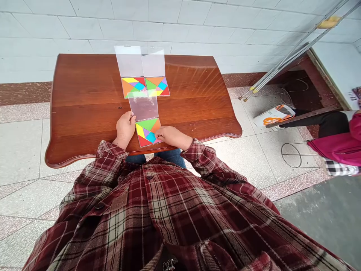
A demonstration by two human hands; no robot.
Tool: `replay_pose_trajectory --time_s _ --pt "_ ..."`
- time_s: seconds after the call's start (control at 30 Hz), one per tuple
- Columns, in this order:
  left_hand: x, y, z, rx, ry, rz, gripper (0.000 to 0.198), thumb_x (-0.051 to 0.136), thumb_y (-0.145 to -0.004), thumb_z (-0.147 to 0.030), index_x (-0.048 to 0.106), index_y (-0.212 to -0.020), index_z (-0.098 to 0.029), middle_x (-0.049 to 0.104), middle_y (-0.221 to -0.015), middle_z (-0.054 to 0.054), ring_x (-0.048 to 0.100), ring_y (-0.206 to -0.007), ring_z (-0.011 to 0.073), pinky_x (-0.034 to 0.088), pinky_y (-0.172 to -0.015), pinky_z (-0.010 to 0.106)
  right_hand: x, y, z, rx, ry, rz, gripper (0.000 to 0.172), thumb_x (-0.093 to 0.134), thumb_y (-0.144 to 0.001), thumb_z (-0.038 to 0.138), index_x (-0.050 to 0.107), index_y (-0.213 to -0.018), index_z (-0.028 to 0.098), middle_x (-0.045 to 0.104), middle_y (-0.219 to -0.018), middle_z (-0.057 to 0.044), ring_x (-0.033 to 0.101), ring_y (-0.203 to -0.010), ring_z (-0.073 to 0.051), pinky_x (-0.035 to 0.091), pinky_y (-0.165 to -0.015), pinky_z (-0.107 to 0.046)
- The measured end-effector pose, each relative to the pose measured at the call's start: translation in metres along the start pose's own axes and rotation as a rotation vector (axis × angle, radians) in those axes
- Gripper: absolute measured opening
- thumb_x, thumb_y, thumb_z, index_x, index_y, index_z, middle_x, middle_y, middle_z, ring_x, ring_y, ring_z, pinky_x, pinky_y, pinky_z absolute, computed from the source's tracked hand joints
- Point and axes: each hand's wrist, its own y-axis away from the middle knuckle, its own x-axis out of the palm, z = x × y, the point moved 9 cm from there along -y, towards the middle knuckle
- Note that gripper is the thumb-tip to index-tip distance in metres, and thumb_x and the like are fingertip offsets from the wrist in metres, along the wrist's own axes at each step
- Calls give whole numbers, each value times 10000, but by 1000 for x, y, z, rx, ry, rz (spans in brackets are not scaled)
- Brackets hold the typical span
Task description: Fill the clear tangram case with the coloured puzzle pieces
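Note:
A tangram set (145, 126) with green, yellow, purple, blue, red and orange pieces lies in its case near the table's front edge. Its clear hinged lid (143, 107) stands raised on the far side. My left hand (125, 128) is closed at the lid's lower left edge, thumb and fingers pinching it. Over the right side of the tangram, my right hand (170, 136) has its fingers curled together, tips down on the pieces by the blue one. Whatever may be between those fingertips is hidden. A pink bit shows just below them.
Two more tangram cases, one on the left (129, 88) and one on the right (158, 83), stand with raised clear lids farther back on the brown wooden table (84, 101). Beyond is a tiled wall (191, 34). At right are crutches (282, 60), a white bucket (275, 116) and a seated person (338, 139).

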Motion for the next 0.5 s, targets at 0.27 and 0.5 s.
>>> replay_pose_trajectory --time_s 0.27,0.5 --pt "0 -1 -1 -14 -14 12 196 451 -879 -290 615 -935 -200 654 -893 53 580 -853 199 412 -793 304 -8 5 -13 115 25 -71 250 443 -921 147 662 -1041 152 674 -1056 -95 597 -897 -178 336 -695 -248" --pt "-1 0 1 -8 -6 1 204 444 -882 -304 616 -929 -206 656 -888 48 581 -840 194 412 -784 300 -9 7 -12 120 0 -83 250 436 -937 152 659 -1051 147 674 -1076 -97 602 -937 -184 352 -728 -250"
